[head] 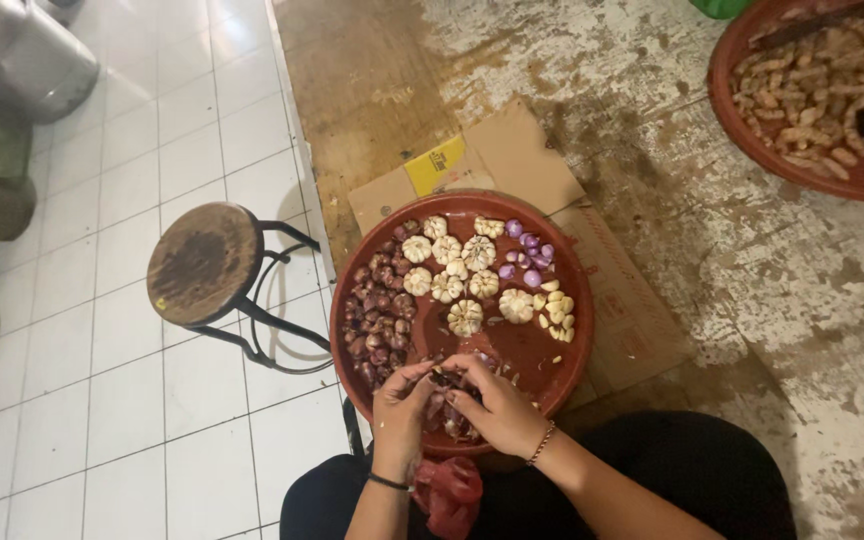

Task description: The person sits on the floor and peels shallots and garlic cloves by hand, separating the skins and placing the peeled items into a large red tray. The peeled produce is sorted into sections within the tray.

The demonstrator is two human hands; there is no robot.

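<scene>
A round brown tray (pixel 542 355) lies on flattened cardboard (pixel 512 150) in front of me. On it are a heap of dark red shallots (pixel 377 310), several white garlic bulbs (pixel 452 265), loose garlic cloves (pixel 555 305) and a few peeled purple shallots (pixel 530 255). My left hand (pixel 399 405) and my right hand (pixel 497 405) meet over the near rim of the tray. Both pinch one small dark shallot (pixel 443 379) between the fingertips. Dark peelings lie beneath the hands.
A round wooden stool (pixel 202 263) on black metal legs stands on the white tiled floor to the left. A second brown tray (pixel 852 180) of pale roots sits at the top right. A red plastic bag (pixel 449 492) rests on my lap.
</scene>
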